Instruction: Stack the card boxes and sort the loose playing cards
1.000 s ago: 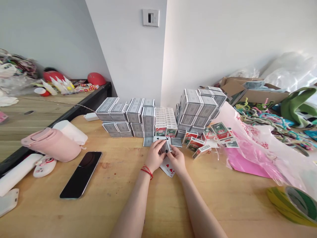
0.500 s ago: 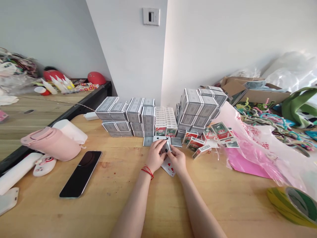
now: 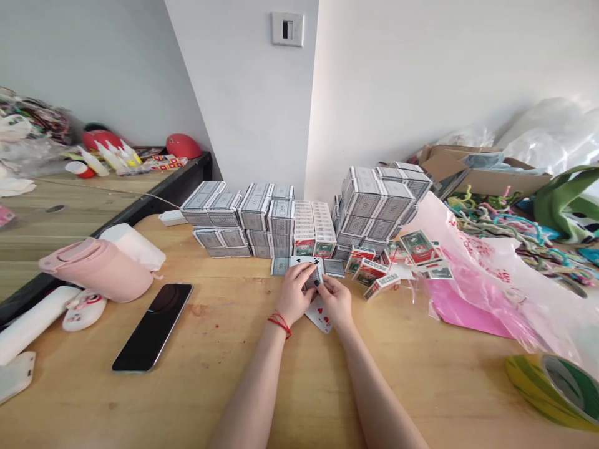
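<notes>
My left hand [image 3: 296, 290], with a red string at the wrist, and my right hand [image 3: 335, 301] meet at the middle of the table. Between them they grip a patterned grey-backed playing card [image 3: 312, 278]; whether more cards lie behind it I cannot tell. A face-up spade card [image 3: 299, 259] lies just beyond my fingers. Under my hands is a face-up heart card [image 3: 320, 315], partly covered. Face-down cards rest to the left [image 3: 279, 266] and right [image 3: 334, 268] of the spade card. Behind stand small card boxes [image 3: 314, 227] in two columns.
Stacked blocks of grey-backed cards stand at the left [image 3: 218, 218] and right [image 3: 374, 209]. Loose card boxes [image 3: 369, 272] lie right of my hands, beside pink plastic wrapping [image 3: 468, 308]. A phone [image 3: 153, 327], a pink bottle [image 3: 100, 271] and a tape roll [image 3: 555, 386] surround the work area.
The card between my hands now lies flatter, showing more of its patterned back. My hands stay in nearly the same place; the view has shifted slightly.
</notes>
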Motion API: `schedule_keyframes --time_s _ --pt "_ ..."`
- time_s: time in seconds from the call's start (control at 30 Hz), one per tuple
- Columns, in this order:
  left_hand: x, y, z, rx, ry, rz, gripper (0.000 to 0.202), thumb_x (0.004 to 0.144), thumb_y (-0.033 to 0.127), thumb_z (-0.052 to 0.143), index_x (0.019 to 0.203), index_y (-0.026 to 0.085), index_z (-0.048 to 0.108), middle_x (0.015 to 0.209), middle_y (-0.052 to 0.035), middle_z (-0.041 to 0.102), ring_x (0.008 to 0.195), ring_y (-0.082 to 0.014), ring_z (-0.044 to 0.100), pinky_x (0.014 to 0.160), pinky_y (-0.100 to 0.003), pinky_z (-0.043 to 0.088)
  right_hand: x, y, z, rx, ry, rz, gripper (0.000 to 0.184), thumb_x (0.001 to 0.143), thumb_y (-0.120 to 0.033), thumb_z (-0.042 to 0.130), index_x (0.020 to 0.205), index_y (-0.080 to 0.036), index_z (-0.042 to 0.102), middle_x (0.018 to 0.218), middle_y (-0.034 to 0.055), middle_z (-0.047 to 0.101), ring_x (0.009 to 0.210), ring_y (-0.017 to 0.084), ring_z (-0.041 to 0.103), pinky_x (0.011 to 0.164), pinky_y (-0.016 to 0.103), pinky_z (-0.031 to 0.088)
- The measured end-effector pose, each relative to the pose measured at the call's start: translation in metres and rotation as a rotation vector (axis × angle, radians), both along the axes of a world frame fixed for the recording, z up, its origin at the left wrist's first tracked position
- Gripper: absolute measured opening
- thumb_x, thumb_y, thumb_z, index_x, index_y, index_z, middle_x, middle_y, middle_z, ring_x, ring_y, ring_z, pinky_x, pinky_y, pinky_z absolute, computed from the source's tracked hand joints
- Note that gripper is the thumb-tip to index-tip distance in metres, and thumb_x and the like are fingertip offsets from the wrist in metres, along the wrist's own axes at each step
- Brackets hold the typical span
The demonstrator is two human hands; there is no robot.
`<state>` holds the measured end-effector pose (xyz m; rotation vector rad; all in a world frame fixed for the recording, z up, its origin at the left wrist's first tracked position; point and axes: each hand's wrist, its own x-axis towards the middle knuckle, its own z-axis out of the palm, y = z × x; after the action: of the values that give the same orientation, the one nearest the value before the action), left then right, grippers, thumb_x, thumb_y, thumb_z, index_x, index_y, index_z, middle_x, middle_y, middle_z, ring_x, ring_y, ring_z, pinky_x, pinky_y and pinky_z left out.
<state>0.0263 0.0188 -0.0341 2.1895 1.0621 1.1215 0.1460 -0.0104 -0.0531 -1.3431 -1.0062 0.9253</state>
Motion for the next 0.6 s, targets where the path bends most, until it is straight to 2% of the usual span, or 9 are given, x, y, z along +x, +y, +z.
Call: schedule_keyframes --time_s 0.1,0.2,0.27,0.33,0.4,0.47,0.6 --pt "0.001 -0.004 0.007 -0.028 -0.054 -0.058 0.057 0.067 0.002 0.050 0.119 0.024 0.046 0.122 -0.0052 0.048 0.116 -0.0214 0.040 0.101 -0.043 0.033 -0.001 -0.002 0.008 -0.009 0.074 0.038 0.028 0.072 -0.038 0.056 0.089 -0.015 0.059 0.082 0.0071 0.069 0.074 0.021 0.064 0.066 0.030 0.050" --pt "0.003 -0.006 0.011 -0.109 -0.172 -0.073 0.055 0.069 0.004 0.050 0.120 0.023 0.044 0.125 -0.0060 0.045 0.117 -0.0205 0.040 0.100 -0.039 0.033 -0.002 -0.002 0.015 -0.010 0.173 0.073 0.031 0.072 -0.040 0.056 0.092 -0.017 0.054 0.075 0.0055 0.068 0.066 0.019 0.063 0.061 0.029 0.050" --pt "0.005 -0.006 0.010 -0.203 -0.276 -0.016 0.050 0.075 0.010 0.048 0.123 0.022 0.038 0.122 -0.0077 0.047 0.110 -0.0185 0.046 0.094 -0.035 0.039 -0.004 -0.002 0.019 0.004 0.245 0.090 0.033 0.071 -0.042 0.056 0.094 -0.019 0.050 0.074 0.0047 0.067 0.064 0.019 0.063 0.058 0.030 0.050" --pt "0.008 -0.005 0.007 -0.277 -0.336 0.097 0.042 0.080 0.018 0.045 0.121 0.020 0.037 0.113 -0.0084 0.051 0.101 -0.0167 0.052 0.086 -0.032 0.043 -0.007 -0.003 0.021 0.014 0.285 0.119 0.032 0.071 -0.043 0.056 0.091 -0.020 0.047 0.071 0.0034 0.066 0.062 0.019 0.063 0.054 0.029 0.050" --pt "0.010 -0.005 0.004 -0.298 -0.315 0.179 0.028 0.082 0.026 0.044 0.110 0.019 0.043 0.103 -0.0068 0.054 0.095 -0.0160 0.053 0.082 -0.031 0.043 -0.010 -0.005 0.020 0.019 0.288 0.156 0.029 0.073 -0.044 0.054 0.087 -0.021 0.046 0.064 0.0005 0.063 0.055 0.017 0.061 0.050 0.028 0.049" --pt "0.011 -0.005 0.003 -0.291 -0.248 0.211 0.018 0.083 0.030 0.043 0.096 0.019 0.046 0.094 -0.0049 0.057 0.089 -0.0159 0.055 0.078 -0.029 0.043 -0.013 -0.007 0.018 0.007 0.253 0.177 0.027 0.075 -0.045 0.050 0.087 -0.021 0.044 0.056 -0.0035 0.058 0.045 0.014 0.056 0.045 0.025 0.047" --pt "0.009 -0.005 0.002 -0.324 -0.127 0.256 0.017 0.083 0.034 0.043 0.090 0.019 0.045 0.078 -0.0025 0.058 0.070 -0.0152 0.056 0.061 -0.026 0.042 -0.018 -0.011 0.011 -0.025 0.055 0.154 0.021 0.080 -0.042 0.042 0.087 -0.023 0.042 0.041 -0.0092 0.047 0.029 0.010 0.041 0.031 0.020 0.034"
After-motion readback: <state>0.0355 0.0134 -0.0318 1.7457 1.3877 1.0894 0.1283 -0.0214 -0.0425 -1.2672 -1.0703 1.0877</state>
